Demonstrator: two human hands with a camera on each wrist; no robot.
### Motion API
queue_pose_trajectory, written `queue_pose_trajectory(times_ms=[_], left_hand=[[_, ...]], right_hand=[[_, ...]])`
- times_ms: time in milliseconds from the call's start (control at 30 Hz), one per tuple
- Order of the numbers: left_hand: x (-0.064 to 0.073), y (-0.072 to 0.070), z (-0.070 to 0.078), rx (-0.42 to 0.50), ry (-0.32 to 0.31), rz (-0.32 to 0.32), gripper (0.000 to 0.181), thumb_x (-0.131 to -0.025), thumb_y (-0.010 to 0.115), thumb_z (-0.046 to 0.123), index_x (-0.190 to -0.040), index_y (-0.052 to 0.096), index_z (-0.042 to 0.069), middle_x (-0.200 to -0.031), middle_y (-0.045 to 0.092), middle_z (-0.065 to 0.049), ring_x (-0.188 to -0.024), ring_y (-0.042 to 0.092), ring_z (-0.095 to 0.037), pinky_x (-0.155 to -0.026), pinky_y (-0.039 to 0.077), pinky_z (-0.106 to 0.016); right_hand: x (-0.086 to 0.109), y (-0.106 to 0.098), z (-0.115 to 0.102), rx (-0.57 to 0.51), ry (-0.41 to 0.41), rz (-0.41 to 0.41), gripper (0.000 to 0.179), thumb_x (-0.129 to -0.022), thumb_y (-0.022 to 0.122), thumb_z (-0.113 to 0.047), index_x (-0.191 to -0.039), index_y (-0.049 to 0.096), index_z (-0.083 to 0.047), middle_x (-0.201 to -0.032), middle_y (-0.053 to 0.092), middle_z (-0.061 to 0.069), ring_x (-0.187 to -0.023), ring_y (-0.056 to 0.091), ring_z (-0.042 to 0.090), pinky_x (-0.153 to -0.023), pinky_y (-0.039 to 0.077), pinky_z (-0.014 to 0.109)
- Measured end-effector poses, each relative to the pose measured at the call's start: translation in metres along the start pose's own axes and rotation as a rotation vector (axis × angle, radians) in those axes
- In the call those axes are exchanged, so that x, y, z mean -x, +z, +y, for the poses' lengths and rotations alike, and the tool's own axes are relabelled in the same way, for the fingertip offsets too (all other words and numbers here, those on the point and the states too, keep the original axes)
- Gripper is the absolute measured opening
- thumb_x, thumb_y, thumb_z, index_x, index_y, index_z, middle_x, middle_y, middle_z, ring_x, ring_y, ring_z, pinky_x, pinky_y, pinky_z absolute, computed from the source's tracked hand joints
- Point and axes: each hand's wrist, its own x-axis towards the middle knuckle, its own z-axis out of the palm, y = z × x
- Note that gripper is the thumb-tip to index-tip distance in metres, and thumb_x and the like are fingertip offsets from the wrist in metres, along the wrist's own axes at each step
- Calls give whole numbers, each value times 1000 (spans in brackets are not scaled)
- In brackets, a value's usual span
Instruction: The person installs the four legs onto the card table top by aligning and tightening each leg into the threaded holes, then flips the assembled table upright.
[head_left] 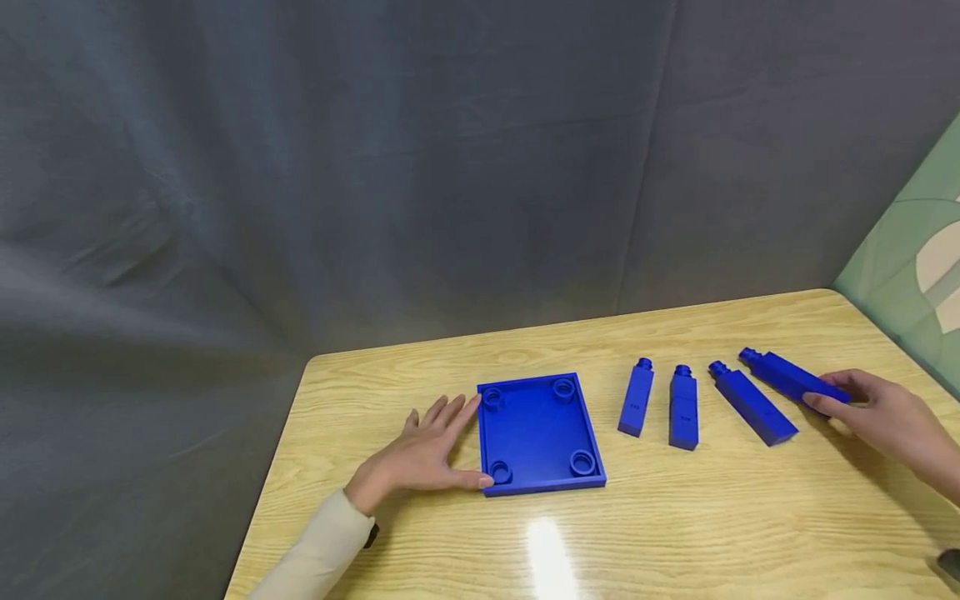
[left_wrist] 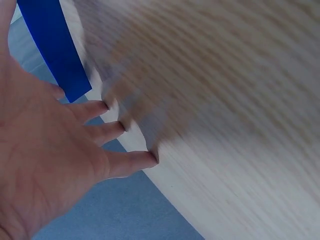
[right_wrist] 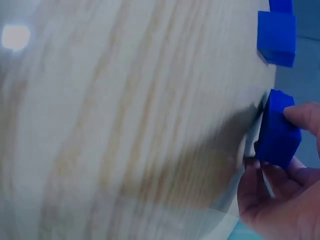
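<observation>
A square blue tray-like panel [head_left: 534, 433] with a raised rim and a round socket in each corner lies on the table. My left hand [head_left: 427, 458] is spread along its left side, thumb at the near corner and index finger at the far corner. At the far right, my right hand [head_left: 885, 412] grips the near end of a blue square leg [head_left: 795, 377] with a threaded tip, between thumb and fingers. In the right wrist view that leg [right_wrist: 280, 130] is tilted, its end face toward the camera. Beside it lies another blue leg [head_left: 753, 406].
Two more blue legs, one [head_left: 637, 398] nearer the panel and one [head_left: 683, 410] to its right, lie with threaded tips pointing away. The wooden table [head_left: 675, 533] ends at a grey curtain [head_left: 480, 183] behind; a green patterned surface [head_left: 915, 258] borders the right.
</observation>
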Motion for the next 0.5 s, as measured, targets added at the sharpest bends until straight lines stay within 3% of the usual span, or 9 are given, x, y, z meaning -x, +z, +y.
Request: queue_pose_trajectory(times_ms=[167, 367, 500], left_hand=[[-1, 0, 2, -2, 9, -4, 118, -94, 63, 82, -178, 2, 27, -181, 11, -16, -164, 7, -48, -119, 9, -83], [-2, 1, 2, -6, 9, -12, 119, -94, 63, 82, -178, -1, 26, -181, 9, -17, -164, 5, -48, -118, 8, -83], [-1, 1, 0, -29, 7, -13, 118, -95, 63, 81, -178, 0, 25, -181, 10, -18, -164, 7, -49, -117, 11, -85]], right_hand=[[1, -3, 4, -69, 37, 25, 50, -109, 70, -27, -126, 59, 19, -91, 72, 17, -69, 51, -5, -54, 45, 29], [-1, -2, 3, -141, 75, 26, 50, -110, 68, -27, -125, 57, 19, -88, 71, 6, -69, 54, -2, -55, 46, 28], [-2, 0, -1, -207, 93, 45, 51, -111, 67, -25, -128, 54, 21, -83, 66, -12, -67, 59, 2, -55, 48, 27]])
